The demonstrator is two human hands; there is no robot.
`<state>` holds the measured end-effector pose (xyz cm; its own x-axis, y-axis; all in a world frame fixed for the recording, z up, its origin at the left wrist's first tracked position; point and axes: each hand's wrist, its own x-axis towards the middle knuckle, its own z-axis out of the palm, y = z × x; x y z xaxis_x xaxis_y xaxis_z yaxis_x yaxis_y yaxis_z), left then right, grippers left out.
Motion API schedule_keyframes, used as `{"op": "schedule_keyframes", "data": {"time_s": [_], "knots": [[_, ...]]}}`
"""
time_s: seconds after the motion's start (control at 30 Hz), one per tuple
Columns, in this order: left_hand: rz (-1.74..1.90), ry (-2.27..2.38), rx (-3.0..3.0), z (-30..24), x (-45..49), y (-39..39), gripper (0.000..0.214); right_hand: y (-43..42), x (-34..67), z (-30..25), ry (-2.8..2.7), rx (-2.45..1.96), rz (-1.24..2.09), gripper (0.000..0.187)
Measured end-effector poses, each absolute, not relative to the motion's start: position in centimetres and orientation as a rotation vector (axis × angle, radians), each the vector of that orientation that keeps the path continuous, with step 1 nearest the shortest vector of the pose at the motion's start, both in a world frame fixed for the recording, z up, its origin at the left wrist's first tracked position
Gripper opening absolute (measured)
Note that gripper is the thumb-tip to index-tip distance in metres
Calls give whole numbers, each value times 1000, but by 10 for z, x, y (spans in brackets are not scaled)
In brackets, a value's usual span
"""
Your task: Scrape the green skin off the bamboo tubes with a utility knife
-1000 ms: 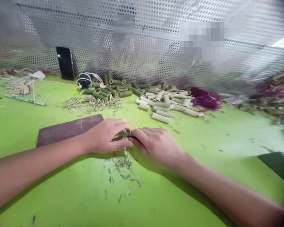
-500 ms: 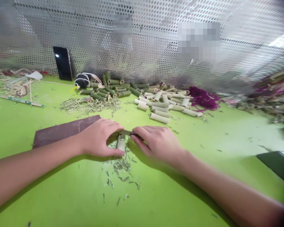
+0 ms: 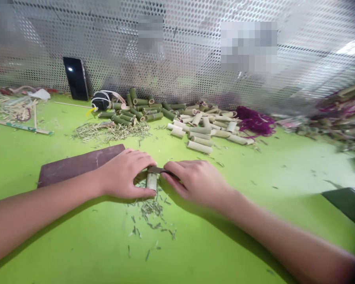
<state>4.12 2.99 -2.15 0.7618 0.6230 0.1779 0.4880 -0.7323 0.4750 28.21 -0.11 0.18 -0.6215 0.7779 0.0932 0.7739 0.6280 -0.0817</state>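
Note:
A short piece of bamboo (image 3: 151, 182), mostly pale with its skin scraped, is gripped end to end between the thumb and fingers of my left hand (image 3: 127, 173). My right hand (image 3: 195, 179) is closed round the dark handle of a small knife (image 3: 156, 170). Its blade lies across the bamboo near the far end, by my left fingertips. Green and pale shavings (image 3: 152, 209) are scattered on the table below the piece. Part of the bamboo is hidden by my left hand.
Green bamboo pieces (image 3: 142, 108) and pale scraped ones (image 3: 199, 147) lie heaped at the back, beside purple string (image 3: 256, 121). A brown board (image 3: 77, 163) lies partly under my left forearm. A phone (image 3: 76, 79) leans on the perforated metal wall (image 3: 189, 71).
The knife blade has shifted slightly toward me along the bamboo, with my right hand moving a little. My left hand keeps its grip. The view has shifted slightly.

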Motion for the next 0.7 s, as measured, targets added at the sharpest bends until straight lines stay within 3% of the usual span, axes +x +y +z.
{"op": "schedule_keyframes", "data": {"time_s": [0.5,0.7], "knots": [[511,868,2547,-25,50,27,60,1,274,-1,-2739,-1311,115,29],[475,807,2606,-25,51,29,49,3,277,0,-2736,-1330,247,28]]}}
